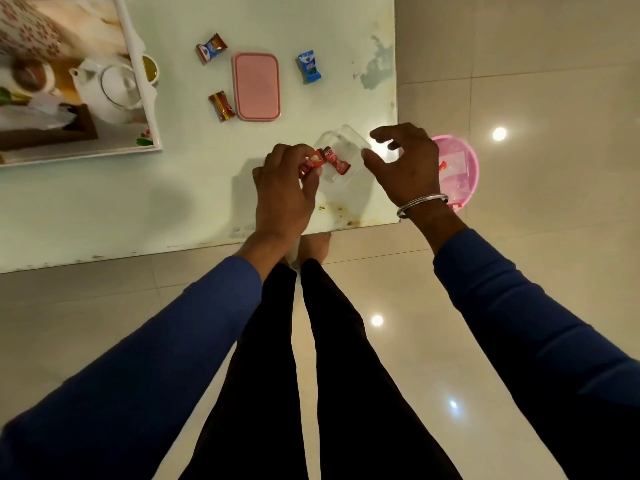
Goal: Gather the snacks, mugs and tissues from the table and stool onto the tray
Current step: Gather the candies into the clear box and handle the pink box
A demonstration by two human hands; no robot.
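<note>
My left hand (285,188) pinches a red candy wrapper (311,164) at the left rim of a clear plastic box (344,147) on the white table (173,202). A second red candy (337,161) lies inside the box. Over the box's right side hovers my right hand (403,161), fingers spread and holding nothing. Loose on the table are a red-and-blue candy (211,47), a blue candy (309,66) and a red candy (221,106). The white-framed tray (152,133) at far left carries a white teapot (110,88), a mug (33,76) and tissues (38,110).
A pink lid (257,86) lies between the loose candies. Another mug (150,68) stands just outside the tray's right rim. A pink stool (460,168) with wrappers on it sits beyond the table's right edge, partly behind my right wrist. My legs stand at the table's near edge.
</note>
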